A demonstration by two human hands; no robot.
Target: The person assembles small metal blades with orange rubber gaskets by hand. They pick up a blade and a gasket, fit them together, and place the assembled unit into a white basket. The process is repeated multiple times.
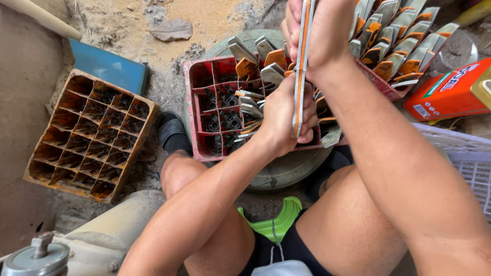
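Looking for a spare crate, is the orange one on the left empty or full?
Empty: the orange crate shows only bare, grimy compartments, while the red crate by the left hand holds metal pieces.

A strip [302, 66] is held above a crate [204, 110]; an empty crate [92, 135] is set to its left.

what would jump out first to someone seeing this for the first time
Centre frame, the left hand and right hand grip a long flat metal strip with an orange edge, held upright between them. Right behind it sits a red divided crate crammed with orange-and-silver metal pieces. Off to the left, an empty rusty-orange divided crate lies on the sandy ground.
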